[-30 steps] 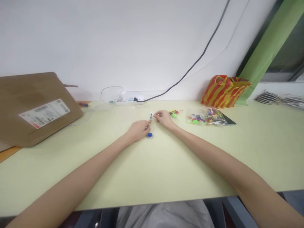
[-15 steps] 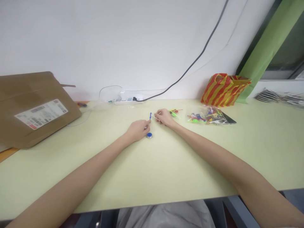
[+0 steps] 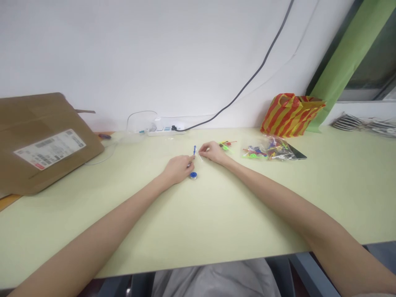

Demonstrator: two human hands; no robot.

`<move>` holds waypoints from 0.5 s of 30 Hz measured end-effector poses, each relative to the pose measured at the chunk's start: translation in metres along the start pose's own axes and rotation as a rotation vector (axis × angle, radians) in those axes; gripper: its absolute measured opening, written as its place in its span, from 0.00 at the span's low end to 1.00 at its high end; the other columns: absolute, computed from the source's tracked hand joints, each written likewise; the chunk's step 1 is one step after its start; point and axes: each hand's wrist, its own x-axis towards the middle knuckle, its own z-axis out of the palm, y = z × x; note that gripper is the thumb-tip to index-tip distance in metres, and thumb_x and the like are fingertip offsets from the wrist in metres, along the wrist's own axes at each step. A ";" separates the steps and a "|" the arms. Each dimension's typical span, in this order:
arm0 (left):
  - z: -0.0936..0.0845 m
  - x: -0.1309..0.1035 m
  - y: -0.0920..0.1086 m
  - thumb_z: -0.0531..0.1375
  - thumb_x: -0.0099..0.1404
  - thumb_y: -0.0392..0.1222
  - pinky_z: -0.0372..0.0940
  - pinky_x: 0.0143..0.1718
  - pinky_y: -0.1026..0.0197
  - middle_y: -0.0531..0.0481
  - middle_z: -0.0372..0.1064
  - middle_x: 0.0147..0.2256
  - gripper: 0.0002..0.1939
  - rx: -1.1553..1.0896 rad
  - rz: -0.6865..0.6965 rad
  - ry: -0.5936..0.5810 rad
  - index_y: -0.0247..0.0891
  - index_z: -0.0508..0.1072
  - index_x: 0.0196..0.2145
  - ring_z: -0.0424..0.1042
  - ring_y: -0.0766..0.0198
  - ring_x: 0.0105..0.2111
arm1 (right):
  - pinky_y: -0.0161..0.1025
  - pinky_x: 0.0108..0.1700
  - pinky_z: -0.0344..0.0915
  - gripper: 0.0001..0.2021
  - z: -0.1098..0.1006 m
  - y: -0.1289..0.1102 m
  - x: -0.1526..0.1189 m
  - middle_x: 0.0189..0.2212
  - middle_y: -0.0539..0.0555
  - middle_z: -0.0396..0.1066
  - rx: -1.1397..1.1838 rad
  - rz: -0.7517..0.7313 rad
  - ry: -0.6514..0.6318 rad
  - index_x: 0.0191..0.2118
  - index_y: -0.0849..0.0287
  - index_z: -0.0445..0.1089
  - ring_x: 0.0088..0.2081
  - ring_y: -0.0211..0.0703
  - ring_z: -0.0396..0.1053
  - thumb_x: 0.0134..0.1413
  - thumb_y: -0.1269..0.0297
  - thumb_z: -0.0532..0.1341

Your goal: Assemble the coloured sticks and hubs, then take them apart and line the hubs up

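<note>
My left hand (image 3: 179, 168) rests low over the table with its fingers closed around a small blue plastic piece (image 3: 194, 150), whose thin upper end sticks up past the fingertips. Just right of it, my right hand (image 3: 212, 152) pinches a thin white stick (image 3: 199, 155) between thumb and fingers, close to the blue piece. Whether the two parts touch I cannot tell. On the table below my left fingertips lies a round blue-topped wheel (image 3: 193, 175) with a clear or pale rim.
Small green and red plastic parts (image 3: 227, 145) lie behind my right hand. Further right are clear bags of coloured parts (image 3: 275, 149), a dark flat object (image 3: 298, 152) and a striped bag (image 3: 291, 117). A cardboard box (image 3: 46, 144) stands left; a power strip (image 3: 163, 131) sits by the wall.
The white stick has turned in my right fingers and now slants down toward the table. My left hand still holds the blue piece. The view has shifted slightly.
</note>
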 end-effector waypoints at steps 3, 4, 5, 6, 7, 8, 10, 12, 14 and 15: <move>-0.001 0.002 0.004 0.49 0.73 0.40 0.65 0.41 0.55 0.40 0.79 0.45 0.22 0.027 -0.045 -0.009 0.37 0.72 0.60 0.77 0.48 0.46 | 0.35 0.40 0.63 0.06 0.009 -0.005 0.003 0.35 0.57 0.78 -0.254 -0.038 0.066 0.38 0.63 0.77 0.36 0.40 0.71 0.61 0.72 0.61; -0.001 0.003 0.005 0.49 0.73 0.40 0.65 0.40 0.55 0.40 0.79 0.44 0.23 0.035 -0.060 -0.011 0.37 0.72 0.60 0.78 0.48 0.44 | 0.36 0.41 0.62 0.07 0.012 -0.007 0.004 0.37 0.58 0.77 -0.296 -0.041 0.075 0.39 0.63 0.76 0.38 0.42 0.71 0.62 0.72 0.60; -0.001 0.003 0.006 0.49 0.73 0.40 0.65 0.40 0.55 0.40 0.79 0.43 0.23 0.042 -0.073 -0.012 0.37 0.72 0.60 0.78 0.49 0.43 | 0.37 0.41 0.61 0.07 0.015 -0.009 0.004 0.39 0.59 0.77 -0.325 -0.044 0.081 0.40 0.62 0.76 0.39 0.44 0.71 0.63 0.71 0.59; -0.002 0.003 0.007 0.49 0.73 0.40 0.65 0.39 0.56 0.40 0.79 0.43 0.23 0.046 -0.083 -0.011 0.37 0.72 0.60 0.78 0.49 0.43 | 0.38 0.41 0.61 0.08 0.017 -0.011 0.003 0.41 0.60 0.77 -0.353 -0.055 0.082 0.41 0.62 0.75 0.39 0.46 0.71 0.65 0.70 0.58; -0.002 0.003 0.008 0.49 0.73 0.40 0.65 0.40 0.56 0.40 0.79 0.42 0.23 0.050 -0.091 -0.009 0.37 0.71 0.61 0.78 0.49 0.42 | 0.39 0.41 0.60 0.10 0.018 -0.013 0.002 0.42 0.60 0.76 -0.395 -0.072 0.080 0.42 0.61 0.75 0.40 0.46 0.71 0.67 0.68 0.56; -0.003 0.002 0.008 0.49 0.73 0.40 0.66 0.40 0.56 0.40 0.79 0.43 0.24 0.052 -0.099 -0.004 0.37 0.70 0.62 0.78 0.49 0.42 | 0.39 0.40 0.60 0.11 0.018 -0.015 0.001 0.43 0.60 0.75 -0.442 -0.094 0.075 0.43 0.60 0.74 0.40 0.47 0.71 0.68 0.66 0.55; -0.003 0.001 0.008 0.48 0.73 0.40 0.66 0.41 0.55 0.39 0.79 0.44 0.25 0.052 -0.115 0.008 0.36 0.68 0.64 0.78 0.49 0.43 | 0.39 0.40 0.59 0.13 0.018 -0.016 -0.002 0.43 0.59 0.75 -0.522 -0.146 0.047 0.44 0.59 0.74 0.40 0.46 0.71 0.71 0.64 0.52; -0.004 -0.001 0.007 0.49 0.72 0.40 0.66 0.42 0.54 0.39 0.79 0.46 0.24 0.051 -0.129 0.017 0.37 0.69 0.62 0.78 0.48 0.45 | 0.39 0.40 0.59 0.13 0.017 -0.016 -0.004 0.43 0.57 0.74 -0.554 -0.189 0.018 0.44 0.58 0.74 0.40 0.46 0.71 0.71 0.64 0.51; -0.005 -0.001 0.007 0.49 0.72 0.40 0.67 0.44 0.55 0.40 0.79 0.46 0.22 0.049 -0.138 0.020 0.38 0.73 0.58 0.77 0.49 0.47 | 0.39 0.40 0.60 0.13 0.016 -0.015 -0.006 0.44 0.57 0.73 -0.561 -0.213 0.012 0.46 0.58 0.74 0.42 0.46 0.71 0.70 0.67 0.51; -0.005 -0.002 0.007 0.49 0.72 0.39 0.67 0.44 0.55 0.40 0.79 0.47 0.21 0.048 -0.139 0.021 0.38 0.74 0.56 0.77 0.49 0.47 | 0.40 0.41 0.61 0.14 0.016 -0.015 -0.006 0.45 0.58 0.73 -0.560 -0.218 0.026 0.48 0.59 0.74 0.44 0.46 0.71 0.69 0.69 0.51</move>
